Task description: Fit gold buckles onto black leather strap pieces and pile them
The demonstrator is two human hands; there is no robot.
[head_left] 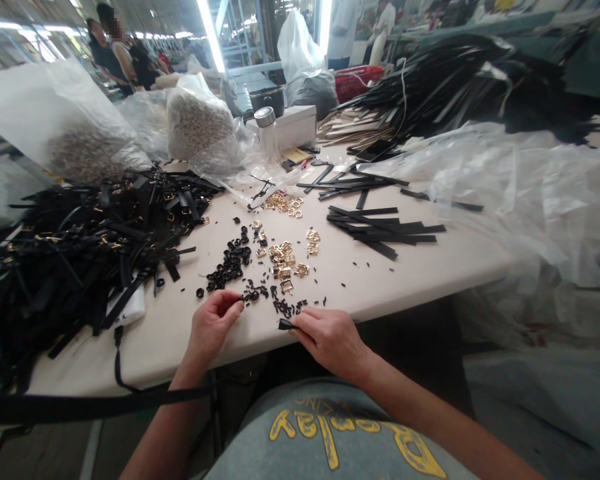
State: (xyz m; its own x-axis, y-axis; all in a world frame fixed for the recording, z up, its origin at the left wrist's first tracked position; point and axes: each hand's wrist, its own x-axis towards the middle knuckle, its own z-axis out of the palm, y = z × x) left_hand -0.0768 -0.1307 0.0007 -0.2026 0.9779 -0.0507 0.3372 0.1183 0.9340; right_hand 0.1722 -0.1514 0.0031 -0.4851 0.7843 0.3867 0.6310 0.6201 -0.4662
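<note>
My right hand [333, 340] is closed around a black strap [285, 325], whose end sticks out to the left by the table's front edge. To its left, my left hand [213, 327] pinches thumb and forefinger together. Something small and dark shows at those fingertips, too small to name. Just beyond both hands lie tiny black pieces [283, 307]. Small black rings [230, 262] form a heap past my left hand. Gold buckles [283, 255] are scattered in the middle of the table [340, 280].
Black straps with gold buckles [145, 207] are piled at the left. Loose black strips [380, 227] lie at the right, near plastic sheeting [520, 180]. Filled plastic bags [197, 120], a glass bottle [267, 133] and a white box [297, 127] stand behind.
</note>
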